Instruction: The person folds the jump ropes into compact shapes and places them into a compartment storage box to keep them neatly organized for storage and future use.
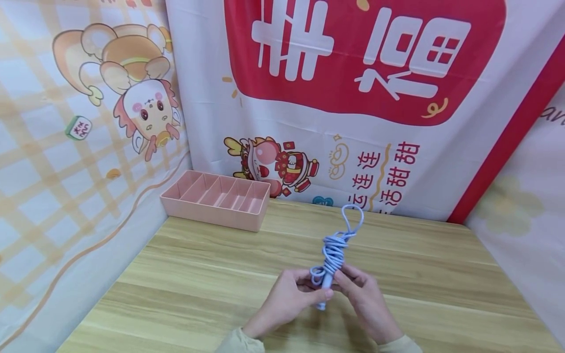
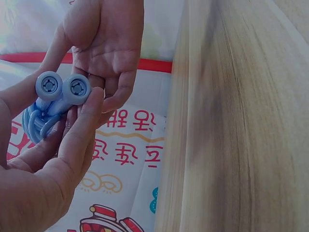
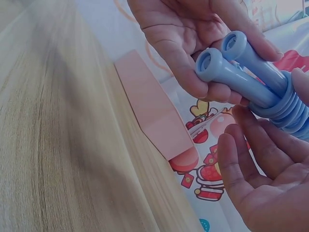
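Observation:
A light blue jump rope [image 1: 334,252] is held up over the table, its cord wound around its two handles [image 3: 256,75] and a loop sticking out at the far end. My left hand [image 1: 289,296] grips the handles near their round ends, thumb laid along them. At the wound cord, my right hand [image 1: 364,300] pinches with its thumb on top and fingers beneath. In the left wrist view, both handle ends [image 2: 49,84] face the camera side by side. The right wrist view shows the right hand's fingers [image 3: 270,154] under the coils.
At the back left of the wooden table [image 1: 212,274] stands a pink divided box [image 1: 212,212] with several compartments. Printed cloths hang behind the table [image 1: 388,117] and along its left side [image 1: 88,186].

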Demonstrator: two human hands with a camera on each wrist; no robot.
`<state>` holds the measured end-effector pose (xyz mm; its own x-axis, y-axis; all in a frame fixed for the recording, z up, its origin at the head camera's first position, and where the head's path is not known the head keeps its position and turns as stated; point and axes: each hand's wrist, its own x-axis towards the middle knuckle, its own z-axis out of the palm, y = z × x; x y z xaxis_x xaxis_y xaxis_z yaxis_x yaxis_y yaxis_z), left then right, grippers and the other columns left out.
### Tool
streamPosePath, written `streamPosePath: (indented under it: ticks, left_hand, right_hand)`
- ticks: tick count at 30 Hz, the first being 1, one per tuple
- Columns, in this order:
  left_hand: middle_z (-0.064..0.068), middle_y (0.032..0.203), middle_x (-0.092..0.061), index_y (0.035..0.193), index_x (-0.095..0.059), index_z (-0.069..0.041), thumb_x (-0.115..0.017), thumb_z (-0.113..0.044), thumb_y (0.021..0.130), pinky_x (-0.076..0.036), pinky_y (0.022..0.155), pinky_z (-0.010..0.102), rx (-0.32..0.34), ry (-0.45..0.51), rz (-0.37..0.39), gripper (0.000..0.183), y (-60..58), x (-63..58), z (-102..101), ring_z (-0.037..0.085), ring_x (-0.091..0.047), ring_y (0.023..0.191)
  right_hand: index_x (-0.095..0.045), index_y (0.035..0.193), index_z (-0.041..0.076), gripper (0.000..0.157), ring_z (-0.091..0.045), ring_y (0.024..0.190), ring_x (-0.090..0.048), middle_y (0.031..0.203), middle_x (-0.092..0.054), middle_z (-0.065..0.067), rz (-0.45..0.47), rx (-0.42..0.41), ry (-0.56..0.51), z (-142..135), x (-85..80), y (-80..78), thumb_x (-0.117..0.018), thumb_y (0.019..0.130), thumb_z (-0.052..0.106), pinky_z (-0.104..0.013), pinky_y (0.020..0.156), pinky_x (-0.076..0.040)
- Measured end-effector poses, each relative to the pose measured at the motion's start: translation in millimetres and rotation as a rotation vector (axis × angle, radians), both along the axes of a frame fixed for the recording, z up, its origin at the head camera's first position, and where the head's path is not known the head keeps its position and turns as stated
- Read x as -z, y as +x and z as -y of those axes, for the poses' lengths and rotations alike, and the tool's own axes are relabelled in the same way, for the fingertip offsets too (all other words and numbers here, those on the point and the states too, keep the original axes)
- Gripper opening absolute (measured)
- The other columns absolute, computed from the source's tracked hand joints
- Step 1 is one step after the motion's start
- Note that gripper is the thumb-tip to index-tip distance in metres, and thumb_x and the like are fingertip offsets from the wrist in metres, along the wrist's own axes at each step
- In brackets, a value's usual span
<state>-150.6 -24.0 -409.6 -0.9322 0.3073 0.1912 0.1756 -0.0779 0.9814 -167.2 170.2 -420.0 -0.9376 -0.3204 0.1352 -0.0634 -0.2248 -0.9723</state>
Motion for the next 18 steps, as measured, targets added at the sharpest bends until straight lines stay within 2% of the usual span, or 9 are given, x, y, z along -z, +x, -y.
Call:
streamPosePath:
  ticks: [11,18]
  left_hand:
    - [0.004,0.087,-0.072,0.099,-0.074,-0.002,-0.082,-0.013,0.082,-0.056,0.065,0.025,-0.087,-0.029,0.02,0.022,-0.2,-0.5,-0.1,0.015,-0.068,0.077]
    - [0.005,0.086,-0.071,0.1,-0.073,0.0,-0.083,-0.017,0.082,-0.056,0.069,0.025,-0.137,-0.019,0.032,0.026,-1.7,0.5,1.8,0.017,-0.069,0.08]
  right_hand:
    - [-0.048,0.131,-0.016,0.038,-0.028,0.097,-0.066,0.112,-0.068,-0.016,0.017,0.032,-0.041,-1.7,1.2,1.0,-0.055,0.1,0.004,-0.039,0.093,-0.05]
    - [-0.047,0.132,-0.017,0.038,-0.029,0.109,-0.062,0.119,-0.064,-0.021,-0.023,-0.009,-0.07,-4.2,2.1,-1.3,-0.054,0.101,0.004,-0.043,0.09,-0.052]
